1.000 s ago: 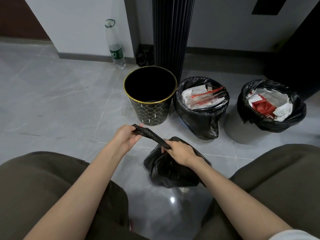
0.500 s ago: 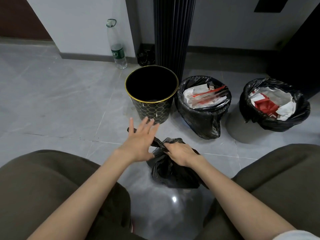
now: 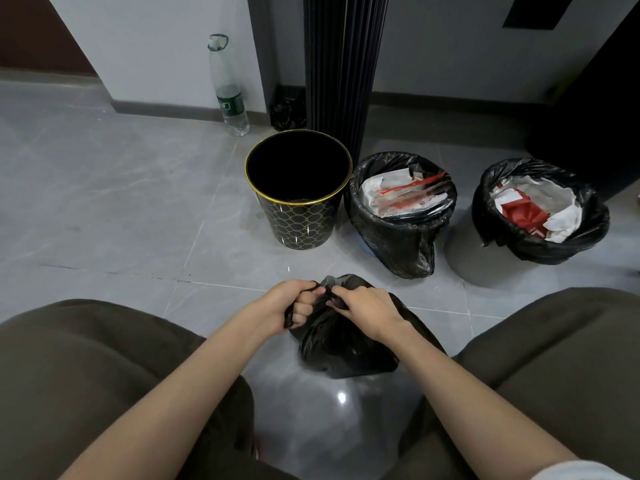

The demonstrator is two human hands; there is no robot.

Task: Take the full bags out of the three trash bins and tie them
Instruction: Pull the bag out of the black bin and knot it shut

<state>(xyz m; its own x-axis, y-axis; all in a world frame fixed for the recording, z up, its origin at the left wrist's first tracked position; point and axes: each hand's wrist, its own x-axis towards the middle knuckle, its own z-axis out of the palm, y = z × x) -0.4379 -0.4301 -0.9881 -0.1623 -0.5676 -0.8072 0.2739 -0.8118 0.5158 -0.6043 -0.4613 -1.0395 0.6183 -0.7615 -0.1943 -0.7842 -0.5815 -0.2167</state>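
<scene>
We have the black bag (image 3: 346, 344) on the floor just before the emptied bin (image 3: 298, 188); left hand (image 3: 294, 306) and right hand (image 3: 363, 306) both clench its neck directly above (knot unfinished, we judge).

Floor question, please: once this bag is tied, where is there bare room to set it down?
Bare floor lies left of the empty bin, up to the bottle. The lined bins crowd the right. Both hands hold the bag between the knees.
</scene>
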